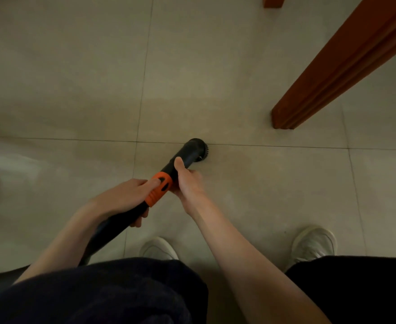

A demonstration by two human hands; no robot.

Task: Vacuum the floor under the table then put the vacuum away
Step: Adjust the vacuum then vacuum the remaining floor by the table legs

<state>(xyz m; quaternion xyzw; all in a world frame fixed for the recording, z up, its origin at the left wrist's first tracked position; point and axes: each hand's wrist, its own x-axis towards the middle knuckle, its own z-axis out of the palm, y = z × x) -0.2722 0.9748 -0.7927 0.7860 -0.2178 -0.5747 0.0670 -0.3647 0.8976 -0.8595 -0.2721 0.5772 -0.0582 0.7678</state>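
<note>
We saw a black vacuum wand with an orange collar, pale beige floor tiles, a reddish-brown wooden leg, and white shoes.

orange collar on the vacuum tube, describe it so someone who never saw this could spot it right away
Start at the pale tiled floor and find the black vacuum tube running up between the two hands. The ribbed orange plastic collar rings it midway, under the left hand fingertips, just behind the right hand. It is the tube's only bright part; the round brush nozzle ahead is black.

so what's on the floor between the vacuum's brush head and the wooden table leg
Nothing: in the head view, only bare beige floor tile separates the round black brush head from the reddish-brown wooden table leg.
</note>
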